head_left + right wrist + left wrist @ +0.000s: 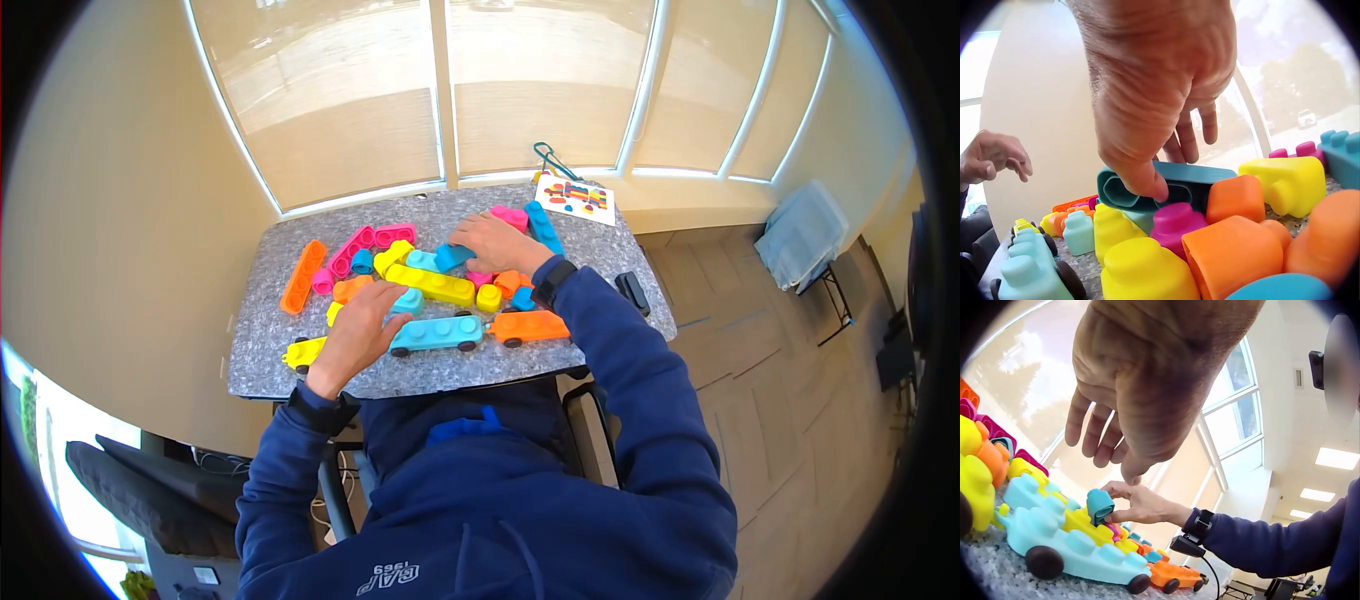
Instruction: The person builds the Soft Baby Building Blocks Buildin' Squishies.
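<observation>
My right hand [492, 243] pinches a blue building block [1200, 174] above the pile, the thumb at its hollow underside, which is turned toward the right wrist camera. Beneath it lie a pink block [1177, 226] and orange and yellow blocks. My left hand [358, 332] hovers with loosely bent fingers and holds nothing. Close by it stand a light-blue wheeled block [437, 333] and a smaller light-blue block [408, 301]. An orange wheeled block [530, 326] joins the light-blue one's right end. A long yellow block [432, 284] lies between the hands.
At the table's far left lie an orange bar [303, 277] and pink blocks [352, 250]. A blue bar [543, 228] and a picture card [576, 199] are at the back right. A black device [632, 293] sits near the right edge. Windows stand behind the table.
</observation>
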`<state>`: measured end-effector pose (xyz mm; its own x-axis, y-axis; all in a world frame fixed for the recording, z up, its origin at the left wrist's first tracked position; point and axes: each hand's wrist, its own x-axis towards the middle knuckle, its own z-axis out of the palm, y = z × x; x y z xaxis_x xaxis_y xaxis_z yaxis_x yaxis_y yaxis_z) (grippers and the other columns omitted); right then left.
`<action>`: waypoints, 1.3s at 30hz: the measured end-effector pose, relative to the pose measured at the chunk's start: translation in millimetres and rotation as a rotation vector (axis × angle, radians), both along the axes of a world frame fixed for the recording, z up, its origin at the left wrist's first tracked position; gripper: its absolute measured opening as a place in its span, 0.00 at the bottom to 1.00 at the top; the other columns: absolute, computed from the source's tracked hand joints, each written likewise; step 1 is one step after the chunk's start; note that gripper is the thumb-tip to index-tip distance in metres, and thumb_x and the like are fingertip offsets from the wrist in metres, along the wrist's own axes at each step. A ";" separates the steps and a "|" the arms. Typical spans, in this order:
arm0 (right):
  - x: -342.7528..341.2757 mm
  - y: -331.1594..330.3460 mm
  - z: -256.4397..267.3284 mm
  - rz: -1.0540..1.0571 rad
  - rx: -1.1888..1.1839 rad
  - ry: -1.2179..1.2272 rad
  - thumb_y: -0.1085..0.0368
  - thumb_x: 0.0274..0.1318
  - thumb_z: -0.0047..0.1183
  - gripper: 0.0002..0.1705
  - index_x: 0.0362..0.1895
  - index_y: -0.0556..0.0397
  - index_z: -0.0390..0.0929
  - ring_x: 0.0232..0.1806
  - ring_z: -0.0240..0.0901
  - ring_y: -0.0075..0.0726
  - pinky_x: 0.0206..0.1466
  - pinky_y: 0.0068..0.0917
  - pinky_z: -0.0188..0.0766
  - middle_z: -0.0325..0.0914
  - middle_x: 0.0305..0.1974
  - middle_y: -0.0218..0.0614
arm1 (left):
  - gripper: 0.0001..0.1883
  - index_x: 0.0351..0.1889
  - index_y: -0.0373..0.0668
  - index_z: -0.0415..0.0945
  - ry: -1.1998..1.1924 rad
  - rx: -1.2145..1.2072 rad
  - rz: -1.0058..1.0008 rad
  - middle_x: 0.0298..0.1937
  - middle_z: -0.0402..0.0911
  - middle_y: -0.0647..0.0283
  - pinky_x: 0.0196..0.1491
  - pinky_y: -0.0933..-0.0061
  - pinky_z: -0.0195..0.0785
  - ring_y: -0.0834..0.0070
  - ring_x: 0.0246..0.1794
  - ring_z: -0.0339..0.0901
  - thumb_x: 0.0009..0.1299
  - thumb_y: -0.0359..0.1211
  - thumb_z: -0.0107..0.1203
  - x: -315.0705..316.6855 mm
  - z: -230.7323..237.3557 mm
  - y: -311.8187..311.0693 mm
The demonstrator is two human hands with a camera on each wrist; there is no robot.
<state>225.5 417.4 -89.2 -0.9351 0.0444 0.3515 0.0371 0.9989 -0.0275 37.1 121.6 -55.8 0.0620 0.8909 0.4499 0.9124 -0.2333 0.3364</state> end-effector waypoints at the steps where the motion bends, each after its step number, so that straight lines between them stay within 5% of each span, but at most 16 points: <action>1: 1.5 -5.8 3.5 -0.023 0.033 0.051 0.62 0.47 0.70 0.24 0.52 0.51 0.83 0.58 0.79 0.53 0.65 0.49 0.76 0.83 0.51 0.42 | 0.23 0.64 0.36 0.81 -0.006 0.002 -0.002 0.61 0.85 0.49 0.66 0.53 0.75 0.48 0.64 0.81 0.73 0.34 0.70 5.0 4.7 2.7; 9: 42.3 -90.3 61.9 -0.028 0.304 0.279 0.61 0.44 0.71 0.23 0.47 0.48 0.83 0.54 0.79 0.49 0.60 0.48 0.75 0.80 0.45 0.39 | 0.27 0.66 0.31 0.80 -0.261 -0.005 0.075 0.56 0.88 0.47 0.51 0.63 0.85 0.60 0.52 0.90 0.76 0.39 0.71 46.9 27.8 30.1; 18: 98.2 -127.5 68.0 -0.028 0.361 0.321 0.61 0.44 0.71 0.23 0.47 0.50 0.81 0.53 0.78 0.45 0.59 0.44 0.75 0.79 0.45 0.37 | 0.27 0.66 0.31 0.81 -0.502 -0.191 -0.082 0.52 0.91 0.50 0.57 0.65 0.85 0.69 0.51 0.91 0.75 0.38 0.74 72.6 28.0 35.9; 21: 120.2 -121.6 70.4 -0.036 0.288 0.291 0.61 0.49 0.72 0.27 0.55 0.50 0.82 0.57 0.79 0.48 0.63 0.45 0.74 0.81 0.49 0.37 | 0.27 0.67 0.32 0.80 -0.578 -0.252 -0.102 0.53 0.90 0.52 0.59 0.63 0.85 0.69 0.54 0.89 0.75 0.37 0.73 78.9 27.2 41.7; 24: 150.0 -107.6 60.9 -0.081 -0.034 0.372 0.60 0.56 0.73 0.30 0.63 0.50 0.82 0.57 0.81 0.55 0.64 0.48 0.76 0.83 0.54 0.42 | 0.26 0.69 0.32 0.78 -0.587 -0.206 -0.207 0.57 0.88 0.53 0.63 0.62 0.84 0.67 0.60 0.88 0.77 0.33 0.70 80.3 13.0 50.7; 29: 188.6 -103.6 40.0 -0.330 -0.553 0.029 0.64 0.63 0.72 0.27 0.66 0.53 0.83 0.58 0.84 0.59 0.63 0.46 0.81 0.86 0.60 0.48 | 0.25 0.71 0.34 0.76 -0.581 -0.264 -0.315 0.64 0.84 0.53 0.69 0.59 0.81 0.64 0.66 0.84 0.78 0.28 0.67 84.7 -34.0 72.0; 32: 198.6 -100.9 17.7 -0.296 -0.471 0.110 0.65 0.62 0.72 0.25 0.62 0.54 0.85 0.57 0.84 0.59 0.61 0.44 0.81 0.86 0.58 0.48 | 0.26 0.73 0.36 0.75 -0.603 -0.314 -0.337 0.66 0.81 0.53 0.72 0.57 0.79 0.63 0.68 0.82 0.78 0.26 0.66 90.9 -57.2 83.0; 35: 202.5 -100.0 6.5 -0.300 -0.468 0.127 0.66 0.62 0.72 0.24 0.62 0.54 0.85 0.57 0.84 0.58 0.61 0.44 0.81 0.86 0.57 0.47 | 0.26 0.69 0.37 0.77 -0.592 -0.170 -0.384 0.59 0.85 0.50 0.61 0.57 0.82 0.53 0.59 0.86 0.74 0.29 0.69 97.8 -64.8 87.0; 37: 203.2 -100.1 2.7 -0.306 -0.470 0.124 0.65 0.62 0.71 0.24 0.62 0.54 0.85 0.56 0.84 0.58 0.60 0.45 0.81 0.85 0.58 0.48 | 0.25 0.72 0.38 0.75 -0.541 -0.298 -0.335 0.64 0.82 0.53 0.72 0.56 0.79 0.60 0.67 0.82 0.78 0.25 0.65 98.4 -63.5 87.7; 39: 203.3 -98.7 -0.4 -0.307 -0.473 0.122 0.64 0.62 0.71 0.25 0.63 0.54 0.84 0.55 0.84 0.59 0.59 0.46 0.80 0.85 0.59 0.48 | 0.25 0.72 0.37 0.75 -0.525 -0.300 -0.321 0.63 0.82 0.52 0.72 0.57 0.79 0.60 0.67 0.83 0.78 0.25 0.65 98.2 -66.9 88.8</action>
